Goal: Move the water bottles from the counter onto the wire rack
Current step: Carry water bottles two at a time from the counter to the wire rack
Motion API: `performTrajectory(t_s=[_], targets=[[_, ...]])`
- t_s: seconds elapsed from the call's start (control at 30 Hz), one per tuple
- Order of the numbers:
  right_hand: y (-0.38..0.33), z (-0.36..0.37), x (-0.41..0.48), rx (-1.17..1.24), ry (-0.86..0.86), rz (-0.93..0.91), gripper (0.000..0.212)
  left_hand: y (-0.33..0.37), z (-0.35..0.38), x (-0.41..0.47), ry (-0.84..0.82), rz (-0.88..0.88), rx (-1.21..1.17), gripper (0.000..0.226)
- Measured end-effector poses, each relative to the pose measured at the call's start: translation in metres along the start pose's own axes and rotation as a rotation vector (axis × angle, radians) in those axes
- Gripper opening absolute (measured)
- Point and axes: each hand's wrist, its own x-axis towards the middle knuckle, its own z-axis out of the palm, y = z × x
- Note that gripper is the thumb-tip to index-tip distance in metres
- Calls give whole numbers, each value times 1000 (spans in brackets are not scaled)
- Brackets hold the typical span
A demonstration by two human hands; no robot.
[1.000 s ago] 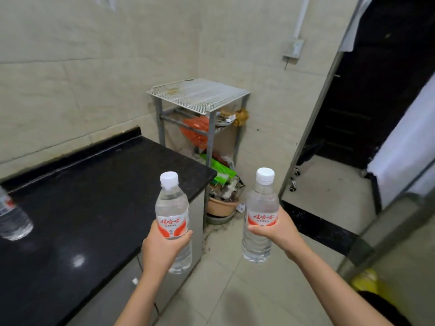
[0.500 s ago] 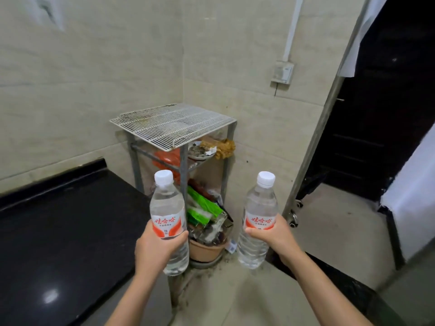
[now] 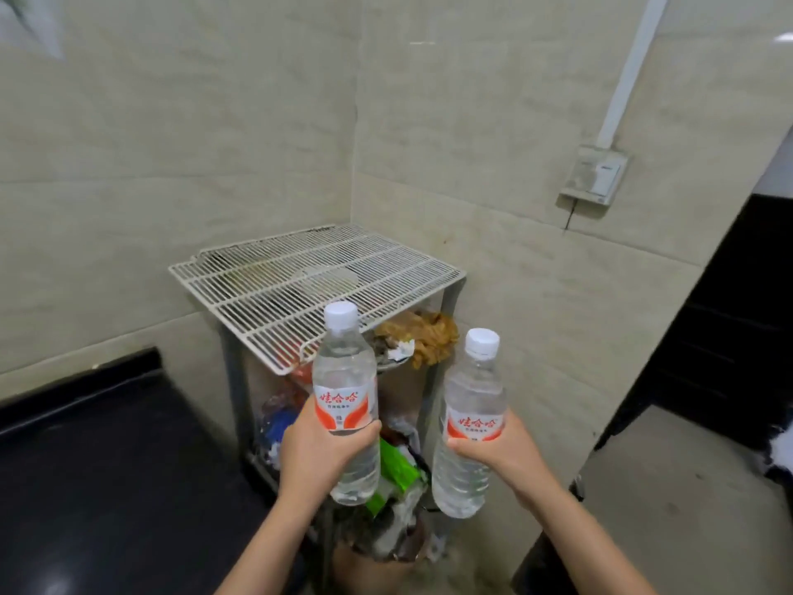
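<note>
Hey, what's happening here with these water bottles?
A person stands facing a wire rack in the tiled corner. The left hand grips the left bottle around its label, and the right hand grips the right bottle likewise. Both bottles are upright and capped. Neither sits on the rack yet. The black counter lies to the left.

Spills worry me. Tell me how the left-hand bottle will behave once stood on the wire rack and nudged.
The bottle in the left hand looks full, so probably heavy for its size. Tall and narrow on the open slats of the wire rack, it may wobble or tip if nudged. Lying down, its round body would likely roll.
</note>
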Motion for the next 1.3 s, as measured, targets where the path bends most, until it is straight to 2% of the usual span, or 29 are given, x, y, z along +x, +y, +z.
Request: performTrajectory(t_s=[0.13,0.27,0.47,0.67,0.77,0.9,1.13,1.3], targets=[[0,-25,47,51,87,-18,45,22,23,44,3,65,-66,44],[-6,-40,91,149,100,-50,56,45,45,89,16,126,-120,61],[-32,-55,202,160,-28,-187,47,71,69,166,121,151,-197,41],[-72,-62,325,212,-171,-304,41,94,80,229,372,135,-259,36],[-86,-50,376,226,-255,-333,39,97,78,246,487,126,-213,31],[-89,-16,432,209,-362,-330,37,95,69,262,553,55,-140,30],[-91,61,509,187,-454,-306,42,93,47,317,551,-20,37,31],[-102,97,568,104,-482,-304,54,80,43,362,569,-39,49,27]])
